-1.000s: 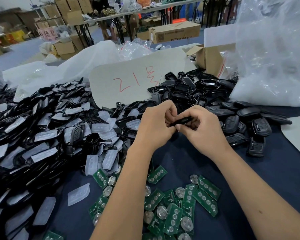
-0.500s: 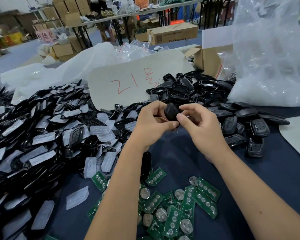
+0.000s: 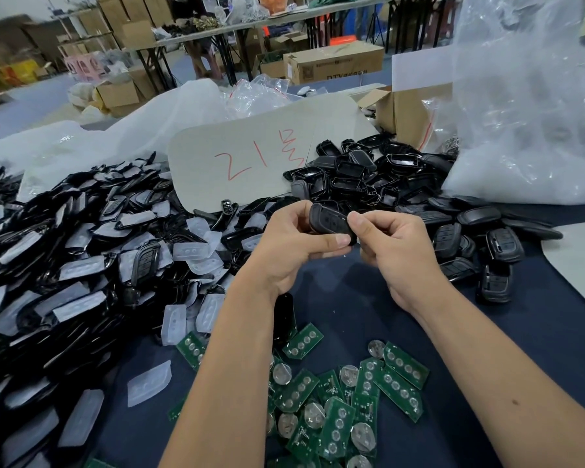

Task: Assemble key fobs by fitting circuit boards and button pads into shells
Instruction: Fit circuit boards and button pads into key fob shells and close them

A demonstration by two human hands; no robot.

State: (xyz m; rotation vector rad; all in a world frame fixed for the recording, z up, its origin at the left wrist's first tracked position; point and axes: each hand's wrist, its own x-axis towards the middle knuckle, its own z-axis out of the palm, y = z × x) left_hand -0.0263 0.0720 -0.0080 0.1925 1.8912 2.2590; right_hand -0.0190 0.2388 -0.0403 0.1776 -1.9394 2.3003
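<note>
From the head camera, the left hand (image 3: 293, 246) and right hand (image 3: 390, 246) both pinch one closed black key fob (image 3: 330, 222), held above the dark table (image 3: 537, 349) with its button face up. This fob looks assembled. Finished fobs (image 3: 487, 244) lie right, while heaped shells with button pads (image 3: 81, 265) and loose circuit boards (image 3: 338, 407) suggest much work remains.

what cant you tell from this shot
1. Inside of the fob, head view: the shell is closed toward the camera and both hands cover its ends, so board and pad inside cannot be confirmed.
2. Left hand fingertips: hidden behind the fob.
3. Right hand palm side: turned away.
4. Green boards: cut off by the bottom edge, partly under the forearms.
5. Print on the box: too small.
</note>
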